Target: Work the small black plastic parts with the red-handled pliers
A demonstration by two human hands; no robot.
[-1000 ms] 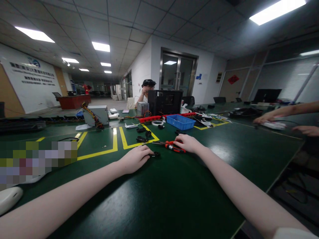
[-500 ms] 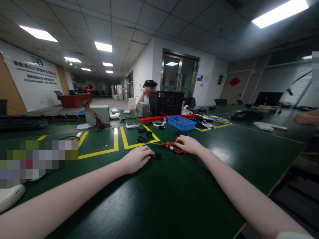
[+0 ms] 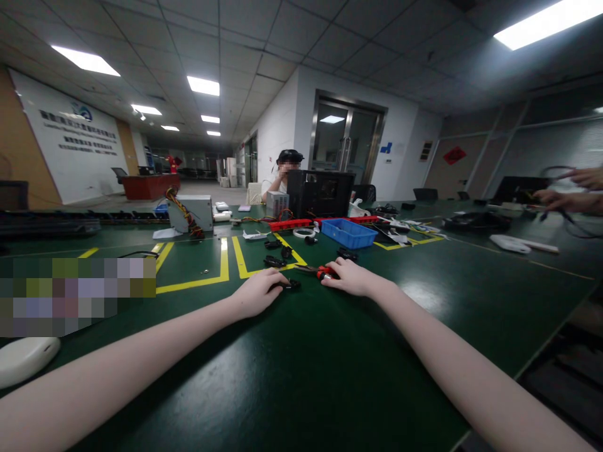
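My left hand rests low over the green table, its fingers closed on one end of a small black piece, perhaps a cable part; its exact kind is too small to tell. To the right, my right hand wraps over the red handles of a pair of pliers. The pliers lie at the tabletop with their dark jaws pointing left, toward the black piece. My palm hides much of the handles. Just beyond my hands lie several black cable bundles.
Behind the pliers stand a blue bin, a red power strip and a black computer case. A power supply unit sits back left. One person sits beyond the case. At far right, another person's hands hold a dark cable.
My right hand has moved from one handle to cover both handles of the pliers. My left hand keeps its hold. The other person's hands have come further into view at right, with a cable.
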